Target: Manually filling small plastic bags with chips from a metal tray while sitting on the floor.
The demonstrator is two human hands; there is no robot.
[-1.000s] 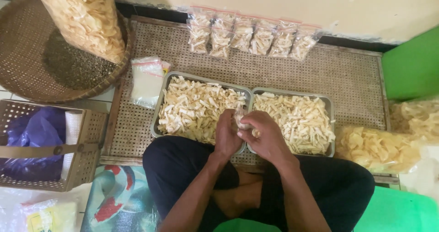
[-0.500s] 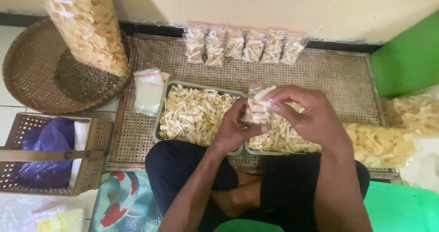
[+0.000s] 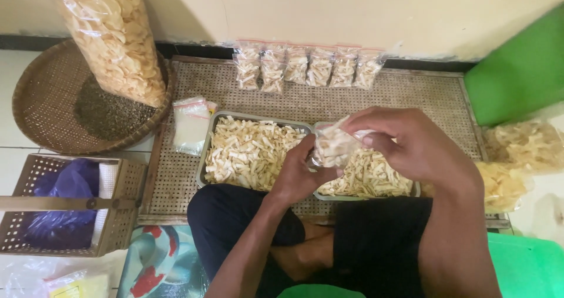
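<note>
Both hands hold one small clear plastic bag filled with pale chip strips, raised above two metal trays. My left hand grips its lower left side. My right hand pinches its top edge from the right. The left tray and the right tray are both heaped with the same strips. Several filled small bags stand in a row against the wall at the back of the woven mat.
A stack of empty small bags lies left of the trays. A tall bag of round crackers stands in a round woven basket. A square basket with purple plastic sits front left. More cracker bags lie at right, beside a green panel.
Both hands lifted the filled small bag from low over the trays up toward me. My right hand now pinches its top edge. The view tilted slightly.
</note>
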